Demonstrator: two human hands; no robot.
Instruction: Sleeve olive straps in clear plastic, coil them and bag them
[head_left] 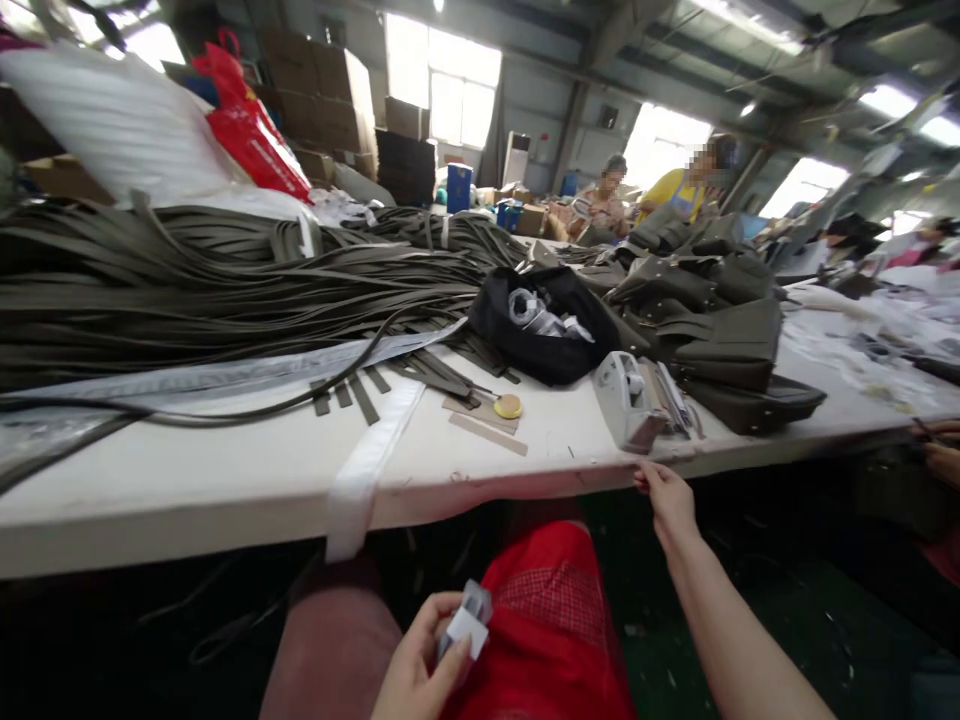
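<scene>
My left hand [424, 660] is down over my lap, below the table edge, with its fingers pinched around a small white and grey packet [466, 620]. My right hand [666, 500] reaches up to the front edge of the white table [225, 480]. Its fingertips touch the edge just below a grey tape dispenser [626, 400]; the fingers are partly stretched and hold nothing that I can see.
A big heap of dark olive straps [187, 290] covers the table's left. A black bag [547, 320] with white pieces, a small yellow disc [508, 406] and stacked olive handbags [720, 330] lie to the right. Two people sit at the far end. Another person's hand [941, 455] is at the right edge.
</scene>
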